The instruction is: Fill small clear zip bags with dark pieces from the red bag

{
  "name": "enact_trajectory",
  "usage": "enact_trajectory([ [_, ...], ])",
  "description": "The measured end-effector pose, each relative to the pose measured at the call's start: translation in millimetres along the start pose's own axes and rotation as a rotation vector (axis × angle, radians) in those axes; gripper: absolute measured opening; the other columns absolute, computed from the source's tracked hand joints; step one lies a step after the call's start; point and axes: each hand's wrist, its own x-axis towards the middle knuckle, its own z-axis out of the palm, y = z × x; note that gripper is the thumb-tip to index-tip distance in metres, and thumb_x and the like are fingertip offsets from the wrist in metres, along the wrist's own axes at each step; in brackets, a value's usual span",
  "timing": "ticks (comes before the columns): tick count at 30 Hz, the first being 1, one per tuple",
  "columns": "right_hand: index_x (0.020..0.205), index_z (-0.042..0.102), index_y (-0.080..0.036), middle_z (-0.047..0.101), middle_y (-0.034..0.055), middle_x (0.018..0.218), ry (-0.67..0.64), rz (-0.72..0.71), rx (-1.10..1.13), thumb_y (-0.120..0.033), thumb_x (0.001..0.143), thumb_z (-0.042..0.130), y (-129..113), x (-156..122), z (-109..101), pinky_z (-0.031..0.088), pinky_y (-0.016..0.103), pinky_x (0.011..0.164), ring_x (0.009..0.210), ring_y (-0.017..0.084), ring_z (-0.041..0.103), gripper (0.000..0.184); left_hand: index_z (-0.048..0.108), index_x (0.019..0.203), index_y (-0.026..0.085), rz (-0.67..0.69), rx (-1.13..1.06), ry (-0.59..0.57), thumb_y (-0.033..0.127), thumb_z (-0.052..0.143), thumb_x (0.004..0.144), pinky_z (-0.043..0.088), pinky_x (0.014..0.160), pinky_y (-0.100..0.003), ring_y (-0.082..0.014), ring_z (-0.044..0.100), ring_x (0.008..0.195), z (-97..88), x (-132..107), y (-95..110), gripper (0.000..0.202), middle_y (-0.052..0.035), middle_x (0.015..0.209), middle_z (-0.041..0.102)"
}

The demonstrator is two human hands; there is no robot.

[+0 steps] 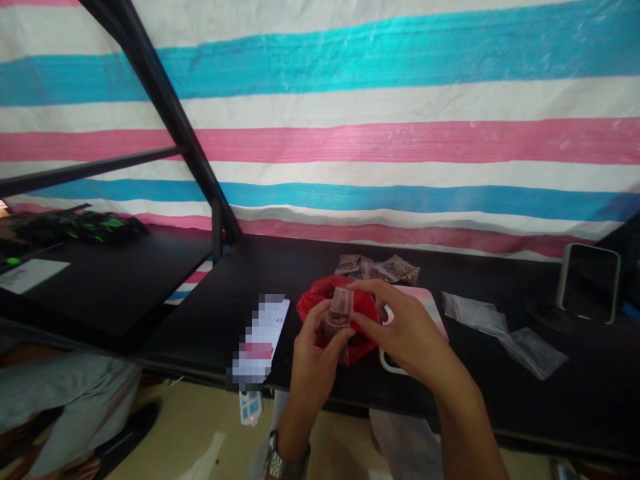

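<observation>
Over a red plastic bag (pixel 314 295), my two hands meet around a small clear plastic cup (pixel 343 300) with its narrow end up. Brown bits show in its lower part. My left hand (pixel 317 350) is closed around the lower end, where a clear plastic bag (pixel 345 357) hangs below the fingers. From the right, my right hand (pixel 400 327) grips the cup's side between thumb and fingers. Where cup and bag meet is partly hidden by fingers. Behind the red bag lie several small clear bags (pixel 395 269) with brown contents.
A white-framed flat object (pixel 423 300) lies under my right hand. Flat clear zip bags (pixel 475 313) and a screen on a stand (pixel 589 283) are to the right. A partly blurred white paper (pixel 257 340) lies left. A black frame post (pixel 170 120) rises behind; another person's legs (pixel 75 400) show lower left.
</observation>
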Motion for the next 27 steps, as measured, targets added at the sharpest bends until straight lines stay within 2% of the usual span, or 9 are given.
enact_trajectory([
  [4,0.128,0.076,-0.032,0.077,0.0024,0.108,0.089,-0.027,0.003,-0.024,0.092,0.07,0.7,3.0,2.5,0.053,0.034,0.091,0.09,0.021,0.069,0.038,0.07,0.118,0.023,0.034,-0.01,0.028,0.027,0.087,0.075,0.056,0.102,-0.036,-0.0262,0.074,0.112,-1.9,0.1,-1.4,0.046,-0.0066,0.118,0.079],
  [8,0.13,0.073,-0.027,0.077,0.0056,0.117,0.133,0.049,-0.038,-0.024,0.091,0.069,6.2,3.7,2.9,0.053,0.035,0.092,0.1,0.024,0.071,0.038,0.071,0.113,0.023,0.049,-0.029,0.077,0.026,0.087,0.072,0.057,0.102,-0.039,-0.0277,0.075,0.11,-4.2,-2.8,3.5,0.045,-0.0075,0.116,0.079],
  [12,0.111,0.076,-0.026,0.077,0.0042,0.121,-0.141,0.128,-0.136,-0.012,0.088,0.068,16.0,-1.0,8.9,0.05,0.034,0.095,0.109,0.024,0.071,0.029,0.072,0.11,0.025,0.143,0.013,0.2,0.027,0.091,0.069,0.06,0.097,-0.038,-0.028,0.076,0.104,-12.5,-15.3,17.2,0.045,-0.0062,0.11,0.08],
  [15,0.114,0.074,-0.025,0.075,0.0058,0.125,-0.271,0.206,-0.282,-0.01,0.086,0.069,20.1,-1.5,17.4,0.048,0.034,0.089,0.109,0.026,0.072,0.032,0.074,0.111,0.027,0.208,0.031,0.253,0.03,0.094,0.067,0.06,0.098,-0.038,-0.0282,0.076,0.105,-21.2,-27.9,30.5,0.048,-0.0053,0.11,0.08],
  [17,0.12,0.072,-0.024,0.071,0.0076,0.133,-0.242,0.237,-0.372,-0.013,0.089,0.069,20.7,1.6,22.5,0.047,0.033,0.085,0.109,0.026,0.072,0.034,0.076,0.109,0.027,0.114,0.054,0.148,0.033,0.093,0.069,0.061,0.096,-0.039,-0.0294,0.076,0.104,-26.1,-34.0,37.7,0.044,-0.0065,0.11,0.08],
  [20,0.124,0.071,-0.025,0.069,0.0073,0.138,-0.184,0.27,-0.423,-0.012,0.09,0.066,20.4,7.3,26.5,0.046,0.033,0.083,0.11,0.026,0.072,0.037,0.079,0.106,0.025,-0.147,0.155,-0.191,0.03,0.089,0.072,0.06,0.086,-0.036,-0.0278,0.075,0.096,-31.1,-37.5,40.7,0.036,-0.0067,0.105,0.08],
  [22,0.125,0.071,-0.024,0.07,0.007,0.135,-0.201,0.274,-0.411,-0.011,0.089,0.067,20.4,9.1,27.0,0.046,0.033,0.085,0.112,0.026,0.071,0.038,0.08,0.106,0.025,-0.263,0.24,-0.379,0.028,0.085,0.076,0.057,0.08,-0.031,-0.0242,0.072,0.09,-33.5,-37.1,36.0,0.031,-0.0054,0.101,0.08],
  [24,0.123,0.072,-0.023,0.071,0.0073,0.131,-0.235,0.261,-0.39,-0.011,0.088,0.068,21.0,8.8,26.5,0.046,0.033,0.088,0.112,0.027,0.071,0.037,0.08,0.108,0.024,-0.317,0.286,-0.468,0.027,0.081,0.08,0.052,0.076,-0.028,-0.0212,0.069,0.086,-35.7,-35.5,27.1,0.028,-0.0042,0.097,0.078],
  [27,0.119,0.074,-0.022,0.075,0.008,0.125,-0.251,0.232,-0.347,-0.012,0.087,0.07,23.2,6.6,26.0,0.047,0.032,0.089,0.11,0.026,0.071,0.034,0.077,0.11,0.023,-0.327,0.217,-0.48,0.029,0.081,0.083,0.05,0.076,-0.027,-0.0189,0.068,0.085,-38.1,-31.6,11.4,0.028,-0.0036,0.097,0.077],
])
